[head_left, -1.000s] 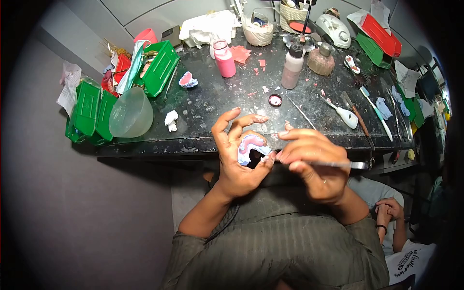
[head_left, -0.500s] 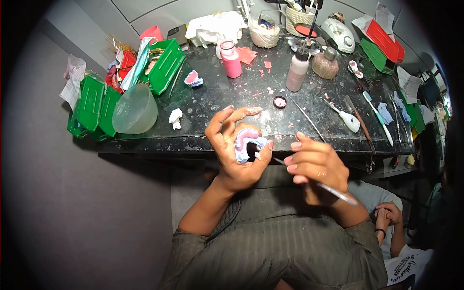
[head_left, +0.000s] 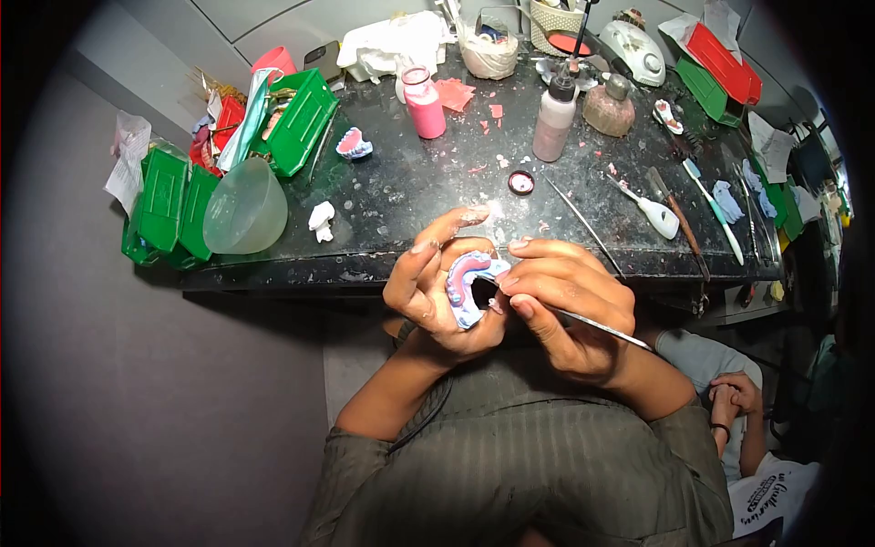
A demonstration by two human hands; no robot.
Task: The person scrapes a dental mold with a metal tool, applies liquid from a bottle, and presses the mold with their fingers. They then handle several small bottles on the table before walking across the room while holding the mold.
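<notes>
My left hand (head_left: 434,290) grips a horseshoe-shaped dental model (head_left: 468,277), pale blue with a pink ridge, just past the bench's front edge. Its index finger sticks out while the other fingers and the thumb hold the model. In my right hand (head_left: 577,305) is a thin metal dental tool (head_left: 602,329), held like a pen with its shaft slanting down to the right. The right fingertips meet the model's right side. The tool's working tip is hidden behind my fingers.
On the dark bench (head_left: 383,205) stand a pink powder bottle (head_left: 423,108) and a squeeze bottle (head_left: 555,123). Another dental model (head_left: 354,143) lies at left, near a translucent bowl (head_left: 246,208) and green bins (head_left: 299,128). A toothbrush (head_left: 714,214) lies right. A seated person's hands (head_left: 734,398) rest at lower right.
My right hand has moved left and up, bringing the tool to the model. The left hand has shifted slightly down with the model, and the view has shifted a little.
</notes>
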